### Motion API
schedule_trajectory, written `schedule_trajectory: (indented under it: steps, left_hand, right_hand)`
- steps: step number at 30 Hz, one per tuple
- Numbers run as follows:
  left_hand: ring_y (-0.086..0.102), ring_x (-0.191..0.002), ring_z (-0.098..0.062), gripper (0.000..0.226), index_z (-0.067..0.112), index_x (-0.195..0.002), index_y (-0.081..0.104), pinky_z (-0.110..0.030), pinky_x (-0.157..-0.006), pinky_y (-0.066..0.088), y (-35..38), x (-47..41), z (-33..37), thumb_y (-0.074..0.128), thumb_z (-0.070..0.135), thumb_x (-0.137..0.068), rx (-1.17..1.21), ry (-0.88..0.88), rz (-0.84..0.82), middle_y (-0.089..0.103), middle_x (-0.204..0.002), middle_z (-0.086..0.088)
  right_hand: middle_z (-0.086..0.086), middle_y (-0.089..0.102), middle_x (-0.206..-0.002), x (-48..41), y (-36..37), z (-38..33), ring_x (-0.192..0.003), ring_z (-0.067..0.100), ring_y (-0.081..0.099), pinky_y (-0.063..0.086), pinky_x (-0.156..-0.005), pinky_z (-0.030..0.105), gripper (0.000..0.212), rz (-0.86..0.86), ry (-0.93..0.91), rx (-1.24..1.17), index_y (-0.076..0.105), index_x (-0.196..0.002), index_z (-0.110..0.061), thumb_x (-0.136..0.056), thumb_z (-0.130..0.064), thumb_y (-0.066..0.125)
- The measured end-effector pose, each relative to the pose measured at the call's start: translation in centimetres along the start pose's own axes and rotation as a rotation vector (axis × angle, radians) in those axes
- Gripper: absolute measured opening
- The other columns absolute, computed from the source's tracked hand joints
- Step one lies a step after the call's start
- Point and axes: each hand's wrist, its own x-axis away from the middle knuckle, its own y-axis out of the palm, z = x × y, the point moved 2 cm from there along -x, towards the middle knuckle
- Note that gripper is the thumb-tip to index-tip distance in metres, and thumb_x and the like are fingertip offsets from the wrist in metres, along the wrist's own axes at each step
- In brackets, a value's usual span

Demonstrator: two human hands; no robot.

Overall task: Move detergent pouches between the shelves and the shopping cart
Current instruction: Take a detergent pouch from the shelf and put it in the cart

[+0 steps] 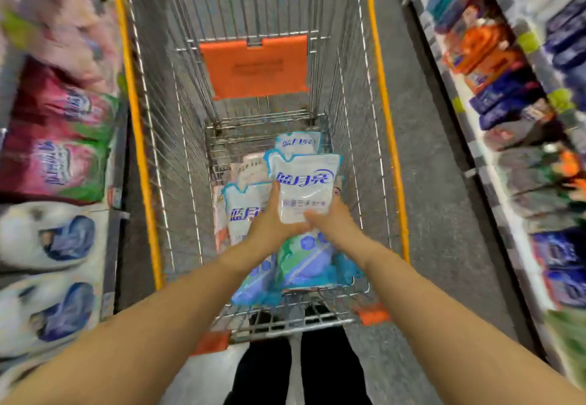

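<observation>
At nine o'clock from the cart stand the left shelves, stacked with red and white bags, too blurred to read. The shopping cart fills the middle of the aisle, and the pile of pouches lies at its near end. The left hand grips the lower left edge of one white detergent pouch, thumb up its front. The right hand grips the lower right corner, fingers curled behind it. This pouch is held upright inside the basket, just above the pile. The orange flap sits at its twelve o'clock and the right shelves at three o'clock. The step in hand looks like a transfer at the cart end, though I cannot tell whether the pouch is going in or coming out. If going in, the next move calls for lowering it flat onto the pile and letting go. If coming out, it calls for lifting it clear of the wire sides, then swinging towards a shelf.
</observation>
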Motion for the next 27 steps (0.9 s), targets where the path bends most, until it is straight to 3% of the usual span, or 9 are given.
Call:
schedule_trajectory:
  steps: [2,3,6,11,14,16,19,24,27]
  left_hand:
    - [0.052,-0.120,-0.016,0.115,0.031,-0.145,0.014,-0.027,-0.099,0.042,0.8,0.1,-3.3,0.074,0.053,-0.050,-0.105,-0.151,-0.040,0.053,-0.133,0.005]
    - [0.051,-0.122,-0.018,0.119,0.028,-0.148,0.008,-0.027,-0.098,0.040,1.1,0.3,-4.7,0.076,0.052,-0.053,-0.163,-0.224,-0.079,0.051,-0.136,0.002]
    - [0.045,-0.128,-0.025,0.122,0.026,-0.148,-0.010,-0.028,-0.099,0.037,1.8,0.3,-7.9,0.080,0.035,-0.067,-0.258,-0.367,-0.128,0.043,-0.143,-0.007]
    - [0.054,-0.116,-0.029,0.118,0.022,-0.146,-0.019,-0.023,-0.080,0.034,2.7,-0.2,-8.9,0.075,0.027,-0.075,-0.414,-0.429,-0.035,0.051,-0.133,-0.015]
    - [0.054,-0.115,-0.030,0.118,0.024,-0.146,-0.016,-0.026,-0.082,0.036,3.0,0.1,-8.5,0.076,0.029,-0.074,-0.437,-0.436,-0.010,0.050,-0.133,-0.017]
    - [0.049,-0.119,-0.032,0.111,0.026,-0.148,-0.009,-0.031,-0.090,0.038,2.5,0.7,-7.6,0.075,0.030,-0.075,-0.465,-0.464,-0.008,0.046,-0.132,-0.020]
    - [0.043,-0.123,-0.032,0.079,0.018,-0.146,0.021,-0.030,-0.096,0.035,1.3,1.5,-5.1,0.067,0.030,-0.083,-0.555,-0.478,0.029,0.044,-0.131,-0.023]
    - [0.057,-0.107,-0.027,0.032,0.016,-0.120,0.060,-0.026,-0.082,0.038,-1.8,4.3,1.1,0.055,0.027,-0.091,-0.475,-0.370,0.266,0.065,-0.111,-0.012]
    - [0.062,-0.092,-0.025,0.026,0.012,-0.094,0.070,-0.028,-0.076,0.043,-4.7,7.6,5.4,0.053,0.030,-0.087,-0.398,-0.240,0.489,0.070,-0.093,-0.009]
  right_hand:
    - [0.011,0.057,-0.126,-1.2,2.0,3.6,-0.119,0.028,0.052,0.044,-0.098,0.041,0.083,-0.050,0.117,0.071,0.048,-0.128,-0.012,-0.055,-0.045,0.067]
    - [0.010,0.051,-0.132,-1.3,2.8,4.9,-0.126,0.029,0.046,0.039,-0.104,0.040,0.090,-0.094,0.174,0.123,0.039,-0.135,-0.014,-0.057,-0.047,0.068]
    - [0.019,0.035,-0.137,-1.0,4.2,7.6,-0.131,0.033,0.033,0.031,-0.109,0.038,0.093,-0.118,0.278,0.232,0.012,-0.148,-0.022,-0.076,-0.033,0.071]
    - [0.021,0.028,-0.139,-1.8,4.9,9.5,-0.133,0.035,0.029,0.030,-0.108,0.040,0.098,-0.089,0.312,0.352,-0.003,-0.149,-0.024,-0.082,-0.037,0.066]
    - [0.020,0.023,-0.143,-1.9,4.8,9.4,-0.134,0.035,0.025,0.028,-0.108,0.040,0.100,-0.096,0.309,0.449,-0.011,-0.149,-0.019,-0.085,-0.039,0.063]
    - [0.019,0.024,-0.142,-1.6,4.3,8.5,-0.132,0.036,0.026,0.028,-0.108,0.040,0.099,-0.057,0.270,0.476,-0.011,-0.149,-0.015,-0.086,-0.036,0.063]
    - [0.020,0.028,-0.139,-0.9,3.1,5.8,-0.128,0.037,0.030,0.025,-0.107,0.038,0.088,0.064,0.077,0.455,0.000,-0.150,-0.010,-0.087,-0.024,0.061]
    - [0.017,0.031,-0.138,0.9,2.2,-0.4,-0.128,0.035,0.034,0.026,-0.106,0.037,0.069,0.084,-0.199,0.425,0.022,-0.145,-0.009,-0.088,-0.020,0.058]
    - [0.015,0.040,-0.133,2.7,2.5,-5.3,-0.122,0.032,0.042,0.033,-0.100,0.036,0.049,0.068,-0.387,0.398,0.040,-0.134,-0.011,-0.089,-0.020,0.056]
